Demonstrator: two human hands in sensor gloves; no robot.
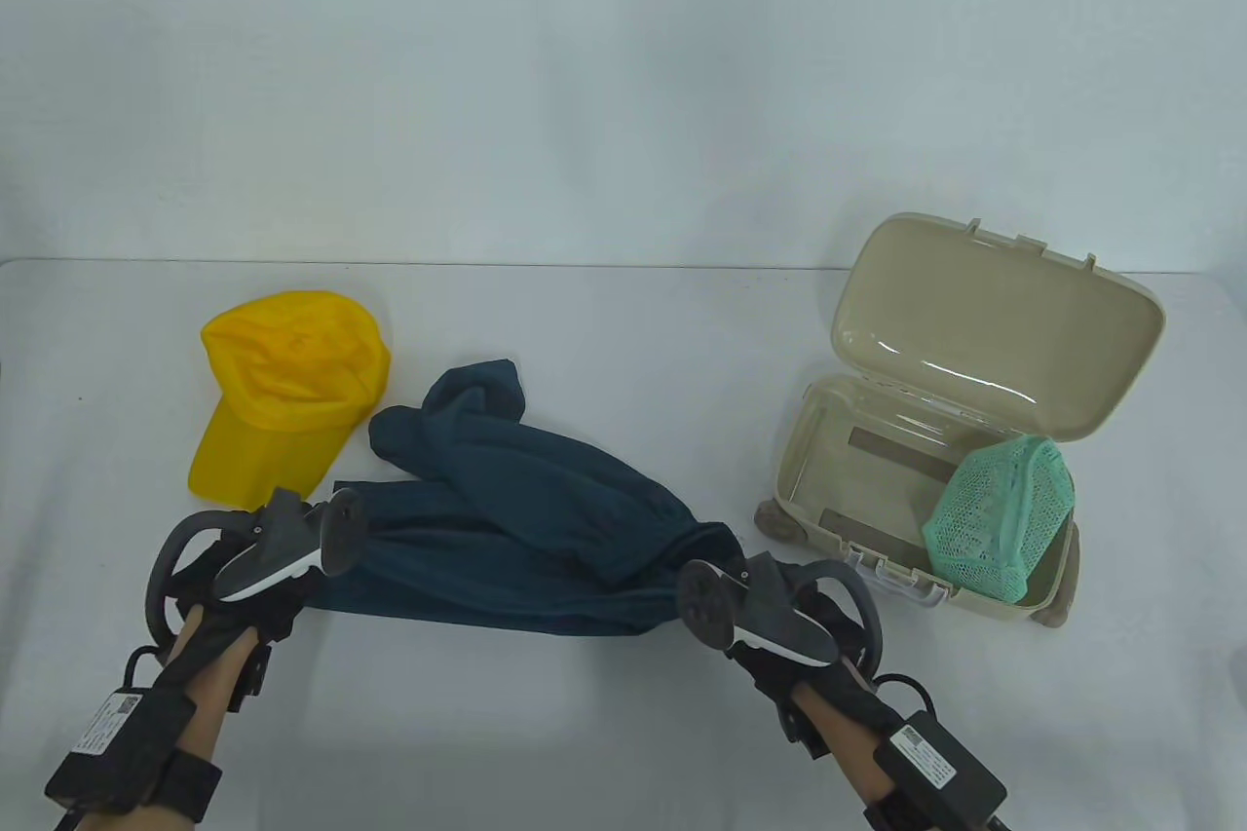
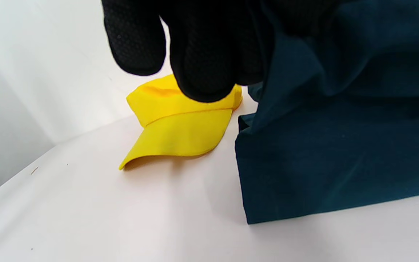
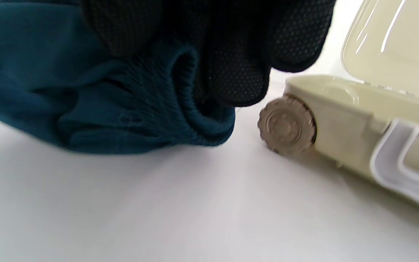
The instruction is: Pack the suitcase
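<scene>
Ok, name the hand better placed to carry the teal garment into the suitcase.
Right. The right hand already grips the teal garment at the end beside the open suitcase; the left hand holds the far end, near the yellow cap.

In the table view the trackers cover the left hand (image 1: 255,578) and the right hand (image 1: 779,622), so their fingers cannot be seen there. Both forearms are cut by the bottom edge. In the left wrist view the teal garment (image 2: 340,138) runs off the right edge, and the fingers (image 2: 202,54) hide part of the yellow cap (image 2: 180,127). In the right wrist view the suitcase (image 3: 344,109) is blurred and cut off at the right edge; its clear handle (image 3: 402,163) is smeared.
</scene>
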